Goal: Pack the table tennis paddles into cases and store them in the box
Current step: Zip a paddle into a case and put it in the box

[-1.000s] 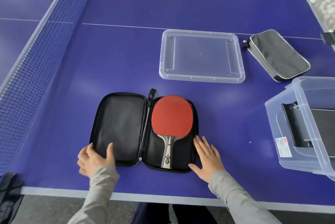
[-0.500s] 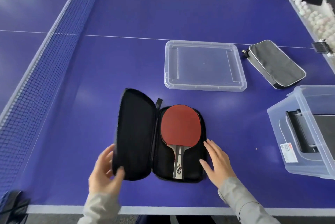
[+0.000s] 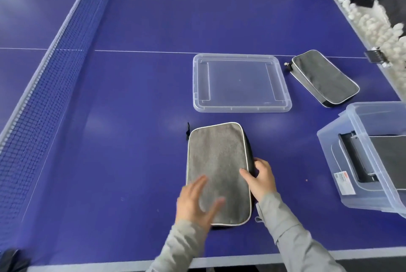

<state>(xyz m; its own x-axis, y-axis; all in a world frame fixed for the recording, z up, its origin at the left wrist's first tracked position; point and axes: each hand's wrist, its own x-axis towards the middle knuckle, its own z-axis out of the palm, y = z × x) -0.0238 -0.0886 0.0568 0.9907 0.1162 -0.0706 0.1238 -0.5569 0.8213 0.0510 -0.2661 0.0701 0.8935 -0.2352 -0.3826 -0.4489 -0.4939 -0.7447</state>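
1. Folded shut since half a second ago: the flap of the case (image 3: 217,161), upright then, now lies flat over the red paddle, which is hidden inside.
2. Case sits grey side up on the table (image 3: 131,139), near its front edge. Zip pull (image 3: 187,132) sticks out at the far-left corner. A dark gap shows along the right edge, so the zip is probably not yet run.
3. Left hand (image 3: 197,201): fingers spread over the near-left of the flap, blurred. Cannot tell whether it presses or hangs just above; likely there to keep the flap down.
4. Right hand (image 3: 263,180): pinches the right edge, thumb on top, fingers curled down the side. It is probably lining up the two halves for zipping.
5. Box (image 3: 327,150) stands open, well to the right, with a dark case already in it.
6. Lid (image 3: 241,110) lies beyond the case, out of the working space. A second case (image 3: 325,78) lies closed just right of it.
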